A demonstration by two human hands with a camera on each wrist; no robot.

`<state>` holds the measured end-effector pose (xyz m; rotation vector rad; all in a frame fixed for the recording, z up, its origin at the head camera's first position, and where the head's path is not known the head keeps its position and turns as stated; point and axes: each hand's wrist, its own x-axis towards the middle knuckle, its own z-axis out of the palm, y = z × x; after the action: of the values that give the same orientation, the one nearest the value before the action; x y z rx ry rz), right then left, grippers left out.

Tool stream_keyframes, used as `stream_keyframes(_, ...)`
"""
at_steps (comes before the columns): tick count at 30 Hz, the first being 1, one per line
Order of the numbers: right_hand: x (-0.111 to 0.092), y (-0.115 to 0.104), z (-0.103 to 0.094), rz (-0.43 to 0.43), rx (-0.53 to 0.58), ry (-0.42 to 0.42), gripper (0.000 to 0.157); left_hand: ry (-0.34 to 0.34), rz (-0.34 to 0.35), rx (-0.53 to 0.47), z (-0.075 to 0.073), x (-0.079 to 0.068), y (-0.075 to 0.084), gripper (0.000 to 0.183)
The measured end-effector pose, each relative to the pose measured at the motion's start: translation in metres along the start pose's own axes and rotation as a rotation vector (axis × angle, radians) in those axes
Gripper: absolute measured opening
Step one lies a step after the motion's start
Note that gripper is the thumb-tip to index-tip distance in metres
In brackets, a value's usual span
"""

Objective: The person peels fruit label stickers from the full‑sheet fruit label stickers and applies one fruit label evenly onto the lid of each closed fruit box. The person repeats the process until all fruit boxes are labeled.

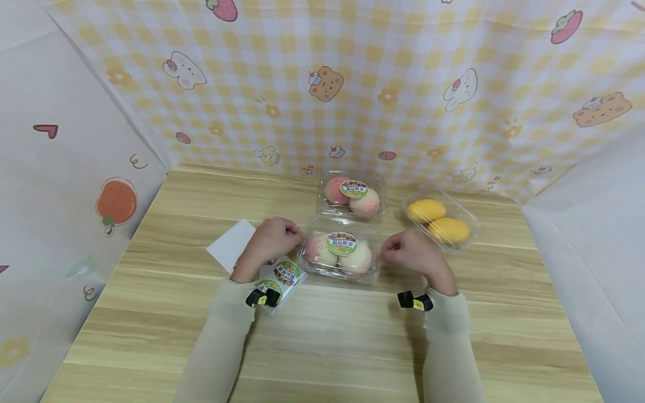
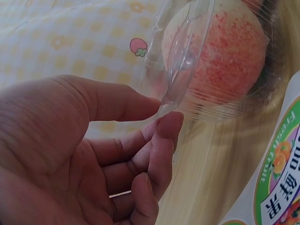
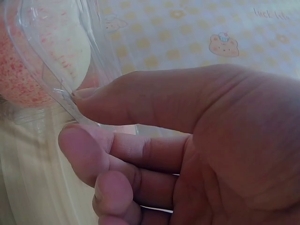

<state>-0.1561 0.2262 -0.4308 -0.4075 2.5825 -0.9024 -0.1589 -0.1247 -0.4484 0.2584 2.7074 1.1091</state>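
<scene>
A clear plastic fruit box (image 1: 340, 274) with two pink-and-white peaches sits between my hands, a round fruit label (image 1: 341, 244) on its lid. On its left side, my left hand (image 1: 274, 239) pinches the box's rim between thumb (image 2: 129, 102) and fingertips, as the left wrist view shows. Opposite, my right hand (image 1: 412, 253) has its thumb (image 3: 101, 101) on the rim and its curled fingers just below, with the plastic edge between them. In both wrist views a speckled peach (image 2: 225, 51) shows through the plastic.
Behind stands a second labelled peach box (image 1: 325, 210). At the right lies a clear box (image 1: 466, 246) with two yellow mangoes. A sheet of round labels (image 1: 287, 274) and white paper (image 1: 229, 246) lie under and beside my left forearm. A checked cloth (image 1: 353, 112) hangs behind the wooden table (image 1: 342, 347).
</scene>
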Motion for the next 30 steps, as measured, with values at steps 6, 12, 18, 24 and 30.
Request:
stream_keyframes(6, 0.003, -0.007, 0.005, -0.038, 0.002, -0.017, 0.009, 0.007, -0.019, -0.015, -0.004, -0.001, -0.004, 0.021)
stream_keyframes(12, 0.004, -0.015, 0.01, -0.052, -0.017, -0.031, 0.011, 0.015, -0.047, -0.021, -0.009, -0.001, -0.006, 0.023)
stream_keyframes(18, 0.005, -0.022, 0.014, -0.081, -0.033, -0.025, 0.014, 0.017, -0.063, -0.023, -0.013, 0.0, -0.009, 0.024)
stream_keyframes(24, 0.007, -0.027, 0.019, -0.081, -0.057, -0.019, 0.014, 0.031, -0.066, -0.028, -0.016, -0.001, -0.011, 0.026)
stream_keyframes(30, 0.009, -0.033, 0.026, -0.073, -0.073, -0.018, 0.019, 0.044, -0.07, -0.036, -0.02, -0.003, -0.014, 0.029)
